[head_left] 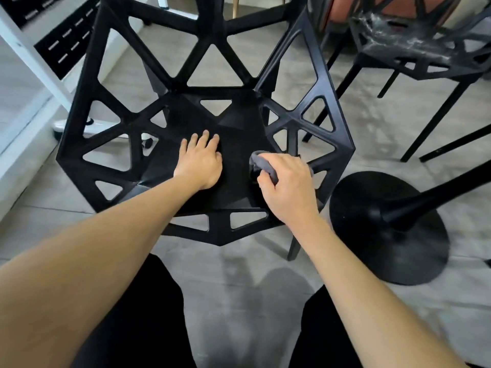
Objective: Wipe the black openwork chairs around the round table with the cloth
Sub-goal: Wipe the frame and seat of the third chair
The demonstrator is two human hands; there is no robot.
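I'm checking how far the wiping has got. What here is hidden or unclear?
Head view only:
- Round table top: cut off by the right edge; only its base shows.
- Cloth: mostly hidden inside the right hand.
- Seat under the left hand: covered by the palm.
- Second chair: blurred, partly cut off.
- Chair cleanliness: black surfaces show no detail.

The black chair (239,123) in front of me is full of triangle holes, so I can see the grey floor through them. Its seat is flat and dark in the middle. The grey cloth (261,164) is all bunched up (like a little ball) and sits on the right part of the seat. Another black chair (414,51) with holes stands far off to the right, looking dusty.
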